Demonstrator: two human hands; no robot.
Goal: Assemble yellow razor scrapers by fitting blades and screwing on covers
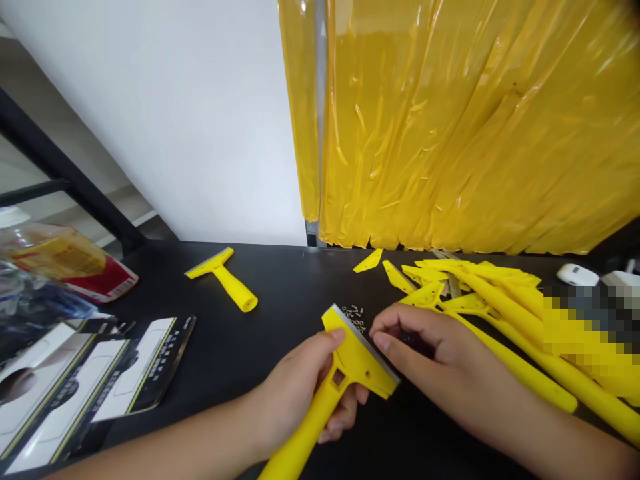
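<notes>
Far left of the black bench (165,273): a bottle (75,260) with a red and yellow label; nearer, overlapping packaging cards (150,363), apart from the work. Next, a second scraper (233,287) lies alone, handle toward the near side. Near centre, the left hand (300,373) clamps the held scraper (357,367) off the bench, thumb on top, fingers beneath, metal edge (367,343) facing right. Good practice, I judge: keep the head steady, handle down toward the near side, and the thumb clear of that edge. Just beyond lie loose screws (356,319) and small rings, partly masked by the head; tilting it aside would probably help picking. The right hand (445,353) has thumb and forefinger pressed together close to the edge; cannot tell whether anything small sits between. Farther right, a heap of yellow parts (500,300) crowds the right forearm, likely the main obstruction; past it, a white case (577,274).
</notes>
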